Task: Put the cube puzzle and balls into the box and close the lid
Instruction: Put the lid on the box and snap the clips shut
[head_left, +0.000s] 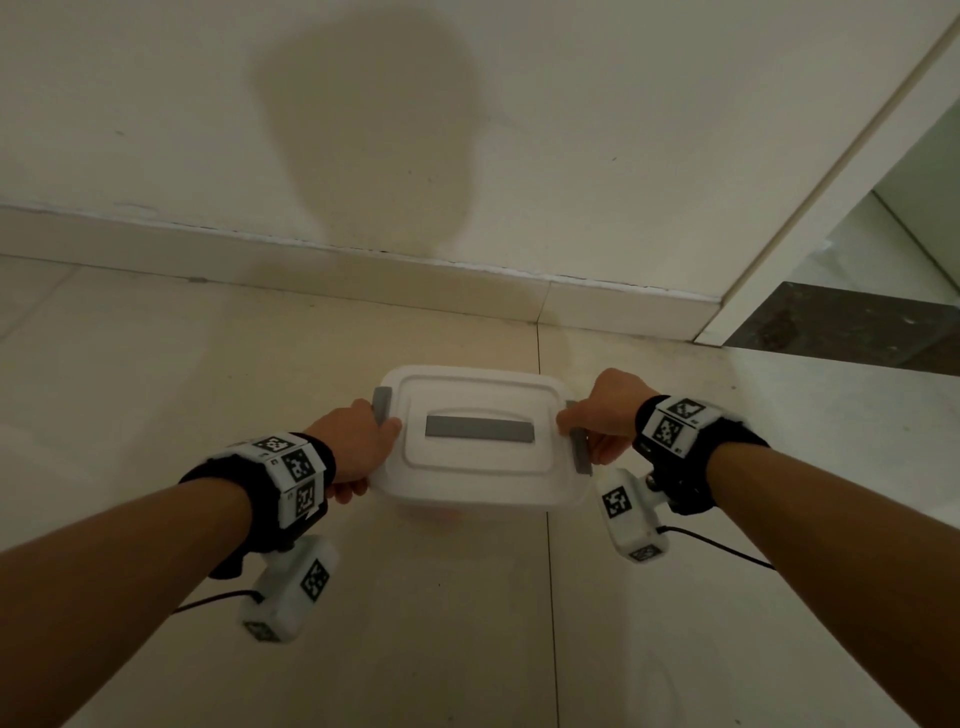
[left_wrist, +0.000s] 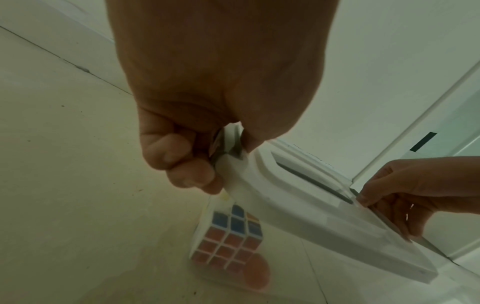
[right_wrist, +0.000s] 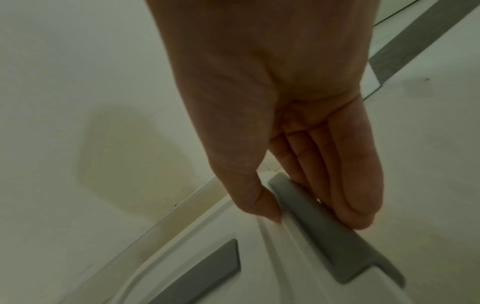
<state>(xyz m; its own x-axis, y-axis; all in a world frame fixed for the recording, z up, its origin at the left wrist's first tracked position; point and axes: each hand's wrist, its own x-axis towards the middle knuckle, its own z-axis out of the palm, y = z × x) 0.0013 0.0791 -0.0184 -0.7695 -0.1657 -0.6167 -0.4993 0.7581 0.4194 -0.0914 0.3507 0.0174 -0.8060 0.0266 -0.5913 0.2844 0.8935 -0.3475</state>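
Observation:
On the tiled floor stands a white box (head_left: 467, 499) with its lid (head_left: 478, 467) down and a grey handle (head_left: 479, 429) flat on top. My left hand (head_left: 358, 447) grips the grey left latch (head_left: 383, 402), its fingers (left_wrist: 192, 176) curled round the latch at the lid's edge. The straight fingers (right_wrist: 345, 185) of my right hand (head_left: 597, 415) press the outer face of the right latch (right_wrist: 324, 230), with the thumb on the lid rim. Through the translucent wall I see the cube puzzle (left_wrist: 228, 240) and an orange ball (left_wrist: 257, 271) inside. Any other balls are hidden.
A white wall with a skirting board (head_left: 311, 260) runs just behind the box and bears a large pale stain (head_left: 374, 130). A door frame (head_left: 810, 208) and a dark threshold strip (head_left: 852, 322) lie at the right. Camera cables trail near both wrists.

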